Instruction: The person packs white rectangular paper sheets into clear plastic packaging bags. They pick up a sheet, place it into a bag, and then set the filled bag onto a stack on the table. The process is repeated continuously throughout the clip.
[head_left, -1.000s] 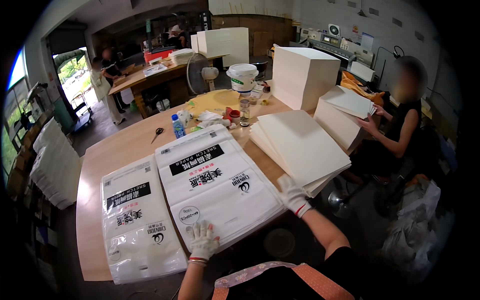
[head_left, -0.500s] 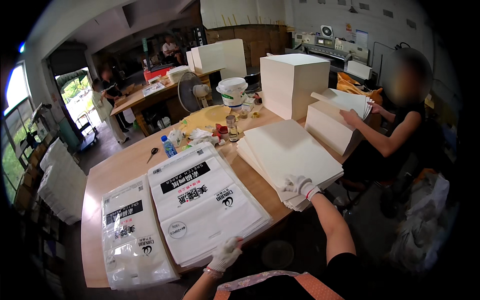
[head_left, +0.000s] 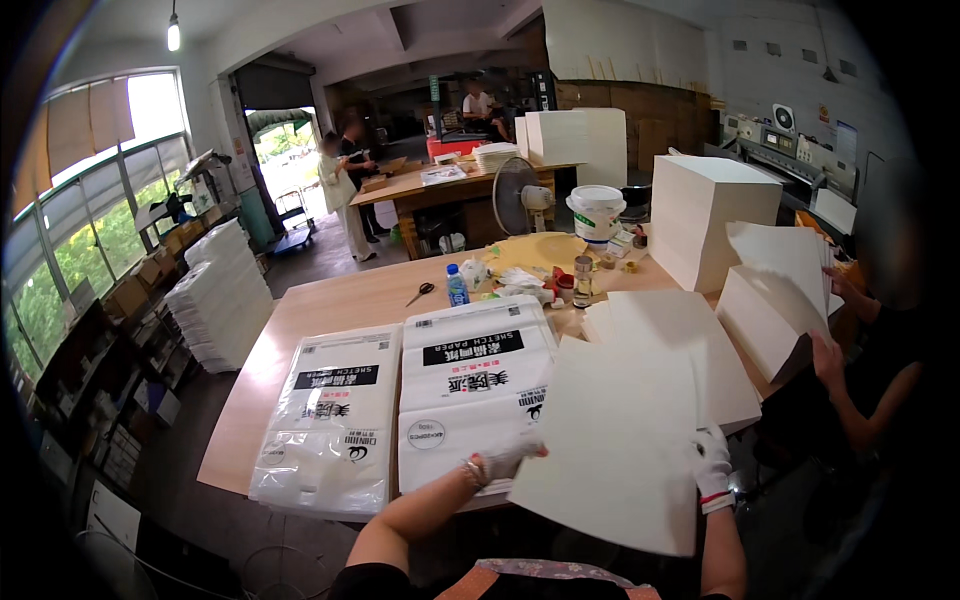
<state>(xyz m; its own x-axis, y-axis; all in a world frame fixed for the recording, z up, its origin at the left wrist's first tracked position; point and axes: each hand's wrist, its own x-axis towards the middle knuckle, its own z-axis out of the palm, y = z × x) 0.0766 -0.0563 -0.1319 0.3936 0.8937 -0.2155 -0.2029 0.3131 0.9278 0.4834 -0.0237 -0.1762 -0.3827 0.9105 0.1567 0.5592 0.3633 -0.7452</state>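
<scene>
One-handed along its right edge, gripping a large white paper sheet (head_left: 620, 440) with the gloved right hand (head_left: 712, 462), bending the fingers onto the paper. Reaching to the sheet's left edge with the gloved left hand (head_left: 508, 462); touching it or stopping just beside it, impossible to tell which, likewise any grasp there. Running the long axis away from the body, leaning slightly rightward at the far end. Pointing one short edge toward the white paper stack (head_left: 728, 372), the other toward the floral band (head_left: 570, 572) at the wearer's front, slanting with the right corner nearest. Covering part of the printed bag stack (head_left: 465, 395), and overhanging the front of the wooden table (head_left: 335, 290).
</scene>
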